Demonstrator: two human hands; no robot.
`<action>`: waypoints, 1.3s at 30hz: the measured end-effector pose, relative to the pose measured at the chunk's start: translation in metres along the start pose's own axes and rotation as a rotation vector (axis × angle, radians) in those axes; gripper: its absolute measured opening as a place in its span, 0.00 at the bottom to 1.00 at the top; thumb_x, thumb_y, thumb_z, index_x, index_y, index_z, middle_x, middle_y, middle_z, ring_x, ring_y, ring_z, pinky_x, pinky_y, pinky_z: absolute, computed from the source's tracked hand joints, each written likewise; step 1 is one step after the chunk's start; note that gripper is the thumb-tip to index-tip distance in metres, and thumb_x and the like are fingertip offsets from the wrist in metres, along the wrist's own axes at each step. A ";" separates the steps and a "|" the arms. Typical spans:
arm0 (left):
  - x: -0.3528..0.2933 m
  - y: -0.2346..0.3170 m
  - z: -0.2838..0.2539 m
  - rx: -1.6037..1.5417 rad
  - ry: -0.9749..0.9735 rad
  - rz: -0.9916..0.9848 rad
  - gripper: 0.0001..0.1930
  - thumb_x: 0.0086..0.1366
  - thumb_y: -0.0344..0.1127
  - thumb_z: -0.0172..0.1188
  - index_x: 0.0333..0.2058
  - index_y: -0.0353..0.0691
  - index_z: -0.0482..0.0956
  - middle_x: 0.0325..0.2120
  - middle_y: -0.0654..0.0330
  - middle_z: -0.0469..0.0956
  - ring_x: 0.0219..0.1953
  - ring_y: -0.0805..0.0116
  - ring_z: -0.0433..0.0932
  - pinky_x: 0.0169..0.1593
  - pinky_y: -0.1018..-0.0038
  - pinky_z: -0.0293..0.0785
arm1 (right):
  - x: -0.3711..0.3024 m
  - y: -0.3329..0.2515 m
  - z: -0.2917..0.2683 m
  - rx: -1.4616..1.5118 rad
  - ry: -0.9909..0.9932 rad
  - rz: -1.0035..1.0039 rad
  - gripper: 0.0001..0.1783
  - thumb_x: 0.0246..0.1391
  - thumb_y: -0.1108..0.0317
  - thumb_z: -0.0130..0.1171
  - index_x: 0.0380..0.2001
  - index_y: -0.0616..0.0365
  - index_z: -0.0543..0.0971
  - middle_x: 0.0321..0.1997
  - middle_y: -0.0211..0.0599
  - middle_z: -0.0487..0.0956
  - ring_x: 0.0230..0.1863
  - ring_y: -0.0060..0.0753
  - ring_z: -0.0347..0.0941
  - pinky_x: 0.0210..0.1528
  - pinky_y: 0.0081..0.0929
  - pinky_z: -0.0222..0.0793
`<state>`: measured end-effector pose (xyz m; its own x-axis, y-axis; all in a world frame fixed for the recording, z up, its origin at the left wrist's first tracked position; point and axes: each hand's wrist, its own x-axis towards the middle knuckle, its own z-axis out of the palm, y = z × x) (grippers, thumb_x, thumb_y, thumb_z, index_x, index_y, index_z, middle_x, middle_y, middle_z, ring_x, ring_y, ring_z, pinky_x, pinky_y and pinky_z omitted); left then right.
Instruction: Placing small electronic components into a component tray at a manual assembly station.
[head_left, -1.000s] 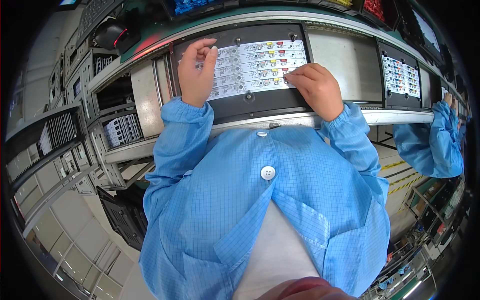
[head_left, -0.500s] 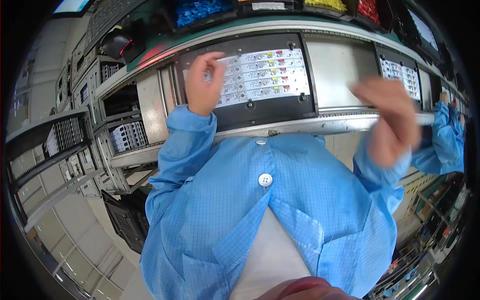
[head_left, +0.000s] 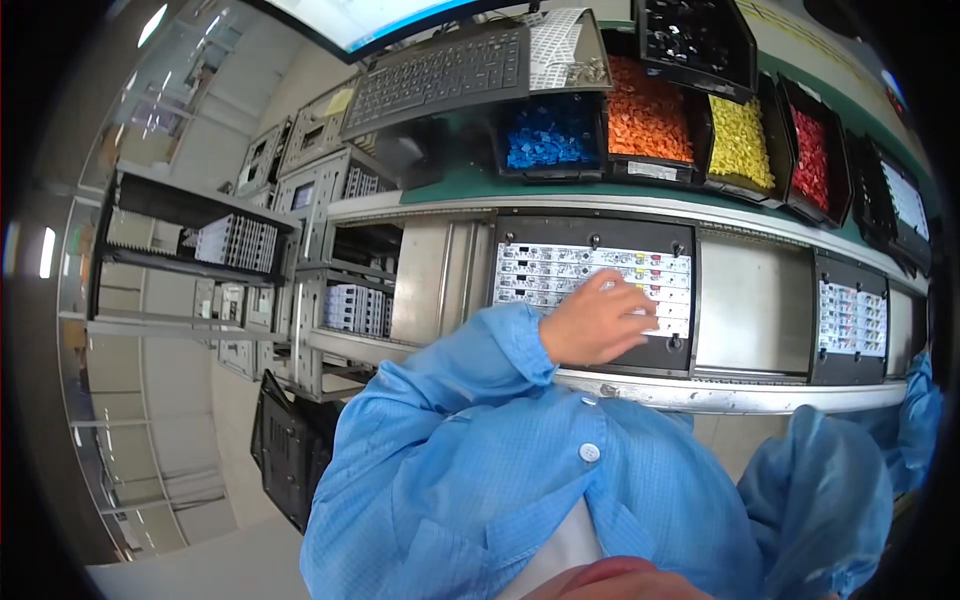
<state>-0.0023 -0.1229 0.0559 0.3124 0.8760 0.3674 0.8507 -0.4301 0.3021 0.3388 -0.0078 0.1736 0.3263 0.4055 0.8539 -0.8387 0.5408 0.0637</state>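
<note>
My left hand (head_left: 598, 318) is over the lower right part of a white panel of circuit board strips (head_left: 540, 270), its fingers partly bent and spread, nothing visible in them. Whether the fingertips touch the boards I cannot tell. The panel lies in a black carrier tray (head_left: 600, 228) with black clamps along its edges. Small yellow and red parts (head_left: 655, 270) sit toward the right end of the strips. My right arm shows only as a blue sleeve (head_left: 825, 490) at the lower right; its hand is out of sight.
Behind the conveyor rail (head_left: 740, 215) stand bins of blue (head_left: 548, 135), orange (head_left: 648, 110), yellow (head_left: 738, 140) and red parts (head_left: 808, 150). A keyboard (head_left: 440, 85) is at the back left. Another carrier with boards (head_left: 852, 315) lies to the right, near another person's blue sleeve (head_left: 920, 410).
The view has swung, bringing more bins and the keyboard in. My left hand has moved from the panel's left end to its right half. My right hand has left the view.
</note>
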 end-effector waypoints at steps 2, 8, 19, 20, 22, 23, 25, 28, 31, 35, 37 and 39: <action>0.056 -0.008 -0.019 -0.034 0.097 0.139 0.13 0.62 0.34 0.69 0.47 0.49 0.85 0.46 0.64 0.82 0.52 0.62 0.80 0.59 0.60 0.67 | 0.017 -0.091 -0.030 -0.260 -0.058 -0.169 0.13 0.67 0.72 0.58 0.52 0.60 0.76 0.58 0.30 0.76 0.57 0.30 0.77 0.53 0.33 0.77; 0.218 -0.102 -0.100 0.349 0.403 0.168 0.08 0.62 0.31 0.62 0.40 0.47 0.86 0.40 0.61 0.83 0.44 0.56 0.82 0.48 0.59 0.77 | 0.058 -0.116 -0.074 -0.482 -0.199 -0.535 0.12 0.68 0.66 0.58 0.50 0.60 0.76 0.54 0.33 0.78 0.55 0.34 0.77 0.55 0.35 0.75; 0.369 -0.185 -0.048 0.702 -0.054 -0.111 0.13 0.63 0.27 0.61 0.44 0.36 0.89 0.44 0.46 0.87 0.47 0.43 0.87 0.48 0.53 0.86 | 0.058 0.024 0.079 -0.728 -0.054 -1.386 0.19 0.70 0.47 0.55 0.35 0.50 0.78 0.31 0.25 0.80 0.33 0.29 0.77 0.35 0.31 0.73; 0.368 -0.186 -0.049 0.707 -0.015 -0.121 0.13 0.63 0.26 0.60 0.44 0.36 0.89 0.43 0.46 0.88 0.47 0.44 0.87 0.48 0.54 0.87 | 0.052 0.033 0.061 -0.862 -0.074 -1.277 0.20 0.70 0.45 0.55 0.34 0.51 0.78 0.30 0.25 0.79 0.31 0.28 0.75 0.33 0.31 0.71; 0.372 -0.189 -0.052 0.722 0.042 -0.030 0.11 0.66 0.31 0.62 0.43 0.38 0.90 0.40 0.47 0.88 0.45 0.47 0.88 0.46 0.56 0.86 | 0.021 0.043 0.016 -1.049 -0.318 -0.868 0.13 0.69 0.54 0.58 0.36 0.50 0.78 0.34 0.26 0.79 0.32 0.28 0.76 0.38 0.32 0.72; 0.360 -0.196 -0.064 0.622 0.085 -0.071 0.08 0.62 0.34 0.64 0.36 0.40 0.90 0.35 0.45 0.87 0.41 0.45 0.87 0.47 0.55 0.84 | -0.004 0.056 -0.011 -1.032 -0.513 -0.549 0.05 0.68 0.64 0.60 0.37 0.50 0.77 0.39 0.29 0.80 0.34 0.30 0.79 0.46 0.33 0.75; 0.347 -0.206 -0.068 0.495 0.165 -0.030 0.07 0.60 0.34 0.65 0.30 0.40 0.90 0.30 0.43 0.85 0.37 0.44 0.86 0.45 0.54 0.82 | -0.059 0.082 -0.048 -1.239 -0.573 -0.026 0.10 0.56 0.74 0.63 0.42 0.54 0.78 0.38 0.35 0.80 0.38 0.44 0.78 0.44 0.40 0.74; 0.337 -0.156 -0.075 0.179 0.342 -0.019 0.07 0.63 0.35 0.65 0.32 0.42 0.90 0.32 0.47 0.86 0.37 0.45 0.85 0.44 0.55 0.81 | -0.096 0.145 -0.078 -1.399 -0.754 0.290 0.11 0.55 0.77 0.68 0.42 0.58 0.83 0.35 0.36 0.81 0.34 0.37 0.78 0.40 0.31 0.74; 0.260 -0.110 -0.078 -0.156 0.217 -0.163 0.09 0.65 0.37 0.66 0.38 0.43 0.90 0.35 0.50 0.87 0.40 0.50 0.86 0.44 0.58 0.82 | -0.158 0.151 -0.098 -1.171 -0.389 1.175 0.07 0.63 0.71 0.67 0.43 0.59 0.83 0.35 0.29 0.82 0.35 0.20 0.75 0.41 0.22 0.72; 0.133 -0.106 -0.025 -0.241 -0.065 -0.153 0.10 0.66 0.39 0.67 0.41 0.41 0.89 0.36 0.53 0.87 0.39 0.53 0.86 0.44 0.62 0.82 | -0.203 0.161 -0.129 -0.791 0.113 1.413 0.07 0.69 0.68 0.62 0.45 0.59 0.82 0.36 0.20 0.78 0.37 0.12 0.70 0.42 0.14 0.65; 0.079 -0.111 0.005 -0.140 -0.129 -0.149 0.10 0.66 0.37 0.67 0.41 0.39 0.88 0.37 0.53 0.87 0.41 0.52 0.85 0.46 0.63 0.81 | -0.206 0.171 -0.121 -0.730 0.213 1.431 0.10 0.68 0.63 0.63 0.44 0.58 0.84 0.36 0.21 0.80 0.37 0.14 0.72 0.40 0.18 0.68; 0.048 -0.117 0.026 -0.122 -0.143 -0.238 0.09 0.65 0.38 0.67 0.40 0.40 0.87 0.40 0.54 0.86 0.43 0.51 0.84 0.49 0.62 0.80 | -0.207 0.180 -0.110 -0.710 0.137 1.470 0.10 0.68 0.63 0.62 0.44 0.58 0.84 0.36 0.21 0.79 0.37 0.15 0.71 0.41 0.18 0.65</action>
<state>-0.0761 -0.0252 0.0155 0.1742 0.9734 0.1489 0.8528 -0.2247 0.4714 0.1677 0.0868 -0.0487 -0.4581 0.8844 -0.0894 -0.1008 -0.1517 -0.9833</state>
